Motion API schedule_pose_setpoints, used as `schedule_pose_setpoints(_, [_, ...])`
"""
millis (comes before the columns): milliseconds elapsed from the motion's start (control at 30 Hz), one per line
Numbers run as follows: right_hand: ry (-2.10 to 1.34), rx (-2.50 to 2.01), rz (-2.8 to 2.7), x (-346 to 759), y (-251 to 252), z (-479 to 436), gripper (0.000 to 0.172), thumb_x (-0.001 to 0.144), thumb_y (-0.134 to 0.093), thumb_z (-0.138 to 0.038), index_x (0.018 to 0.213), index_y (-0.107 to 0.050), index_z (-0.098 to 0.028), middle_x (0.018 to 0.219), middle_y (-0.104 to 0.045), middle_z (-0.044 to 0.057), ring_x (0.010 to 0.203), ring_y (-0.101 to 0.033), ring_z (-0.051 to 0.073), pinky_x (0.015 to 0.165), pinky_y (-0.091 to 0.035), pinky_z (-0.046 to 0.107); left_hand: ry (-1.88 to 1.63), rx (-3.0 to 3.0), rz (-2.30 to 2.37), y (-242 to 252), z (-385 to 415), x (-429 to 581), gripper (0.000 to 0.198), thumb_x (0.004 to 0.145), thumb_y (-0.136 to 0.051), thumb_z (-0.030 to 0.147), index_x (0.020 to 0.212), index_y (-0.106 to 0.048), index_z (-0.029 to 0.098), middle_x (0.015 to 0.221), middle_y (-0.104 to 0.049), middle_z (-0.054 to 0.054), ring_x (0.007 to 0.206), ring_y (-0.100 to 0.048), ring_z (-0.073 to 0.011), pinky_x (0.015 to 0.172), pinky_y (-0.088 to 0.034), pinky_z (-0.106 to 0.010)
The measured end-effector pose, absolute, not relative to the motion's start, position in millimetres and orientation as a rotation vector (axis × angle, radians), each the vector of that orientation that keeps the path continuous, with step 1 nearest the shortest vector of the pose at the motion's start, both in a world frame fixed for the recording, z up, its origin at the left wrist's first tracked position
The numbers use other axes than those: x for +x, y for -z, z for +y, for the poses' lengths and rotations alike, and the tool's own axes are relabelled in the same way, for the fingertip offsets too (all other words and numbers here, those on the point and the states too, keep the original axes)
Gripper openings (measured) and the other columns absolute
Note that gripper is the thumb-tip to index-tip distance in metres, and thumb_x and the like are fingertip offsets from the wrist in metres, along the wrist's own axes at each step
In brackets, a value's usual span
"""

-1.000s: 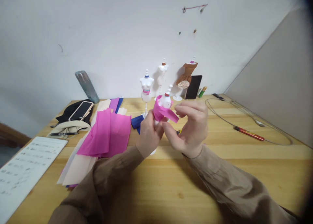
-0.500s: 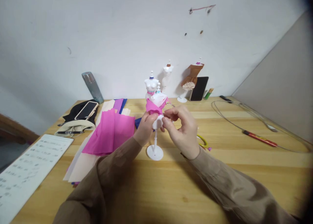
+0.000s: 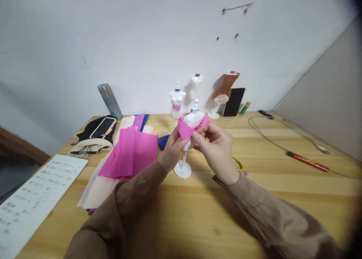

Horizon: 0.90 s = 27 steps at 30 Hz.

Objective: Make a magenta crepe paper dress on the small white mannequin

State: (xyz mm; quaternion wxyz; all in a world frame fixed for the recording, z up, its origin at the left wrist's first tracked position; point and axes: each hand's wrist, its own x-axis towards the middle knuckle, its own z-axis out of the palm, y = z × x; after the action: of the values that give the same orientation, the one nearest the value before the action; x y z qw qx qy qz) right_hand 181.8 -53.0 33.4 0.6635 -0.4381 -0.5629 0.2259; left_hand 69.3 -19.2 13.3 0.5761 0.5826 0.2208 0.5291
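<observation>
A small white dress form (image 3: 193,119) on a round-footed stand is tilted between my hands, its base (image 3: 182,169) low at the front. Pink crepe paper (image 3: 186,131) wraps around its chest, crossing in front. My left hand (image 3: 173,150) grips the paper and the form's left side, thumb pressed at the front. On the other side, my right hand (image 3: 217,147) pinches the pink paper between thumb and index finger. Some fingertips are hidden behind the form. Left of my hands, folded pink crepe sheets (image 3: 130,151) lie on a pile of coloured paper.
Behind stand two bare white dress forms (image 3: 177,100) (image 3: 196,84) and one in a brown paper dress (image 3: 226,86). A bottle (image 3: 110,101), a phone (image 3: 103,127) and a written board (image 3: 42,198) are at left. Yellow-handled scissors (image 3: 238,163) and a red cabled tool (image 3: 307,161) lie right.
The dress form has tipped, its top moving right and its base up slightly. My right hand now pinches the pink paper higher, drawing it out to the right.
</observation>
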Motion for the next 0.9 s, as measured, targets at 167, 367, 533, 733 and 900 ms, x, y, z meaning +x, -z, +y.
schedule_pose_setpoints(167, [-0.623, -0.913, -1.126, 182.4, -31.9, -45.1, 0.026, 0.069, -0.076, -0.031, 0.072, -0.053, -0.021, 0.065, -0.05, -0.006, 0.056, -0.047, 0.011, 0.053, -0.043, 0.026, -1.22, 1.323, 0.48, -19.2, -24.8, 70.8, 0.032, 0.083, -0.057, 0.039, 0.108, -0.066, 0.021, 0.1, -0.071, -0.009, 0.104, -0.064, -0.0254, 0.086, -0.053, -0.037])
schedule_pose_setpoints(367, [-0.71, -0.912, -1.17, 185.6, -22.3, -38.2, 0.034, 0.074, -0.076, -0.043, 0.097, -0.064, -0.021, 0.101, -0.067, 0.007, 0.094, -0.061, 0.021, 0.075, -0.051, 0.035, -1.297, 1.348, 0.53, -24.0, -26.5, 72.4, 0.037, 0.083, -0.06, 0.045, 0.112, -0.063, 0.022, 0.115, -0.067, -0.01, 0.116, -0.06, -0.0258, 0.095, -0.05, -0.038])
schedule_pose_setpoints(533, [-1.019, -0.827, -1.166, 182.1, -16.3, -39.4, 0.034, 0.078, -0.07, -0.055, 0.083, -0.066, -0.022, 0.081, -0.067, 0.002, 0.075, -0.061, 0.018, 0.068, -0.052, 0.033, -1.372, 1.446, 0.523, -27.4, -28.1, 70.1, 0.031, 0.086, -0.062, 0.038, 0.111, -0.061, 0.019, 0.123, -0.063, -0.012, 0.121, -0.057, -0.0234, 0.102, -0.046, -0.035])
schedule_pose_setpoints(733, [-1.232, -0.702, -0.929, 171.8, -14.1, -37.8, 0.042, 0.071, -0.074, -0.062, 0.079, -0.063, -0.022, 0.068, -0.066, 0.001, 0.061, -0.061, 0.018, 0.056, -0.052, 0.031, -1.31, 1.547, 0.782, -31.4, -28.8, 63.4, 0.028, 0.09, -0.055, 0.04, 0.098, -0.065, 0.016, 0.094, -0.067, -0.01, 0.091, -0.064, -0.0217, 0.078, -0.053, -0.032])
schedule_pose_setpoints(900, [-1.406, -0.687, -0.846, 171.8, -16.9, -42.6, 0.049, 0.069, -0.073, -0.068, 0.08, -0.063, -0.021, 0.062, -0.064, 0.0, 0.055, -0.061, 0.016, 0.051, -0.05, 0.029, -1.794, 1.918, 1.046, -30.4, -14.0, 48.6, 0.02, 0.084, -0.063, 0.03, 0.099, -0.07, 0.018, 0.097, -0.066, -0.01, 0.091, -0.061, -0.0217, 0.084, -0.049, -0.036])
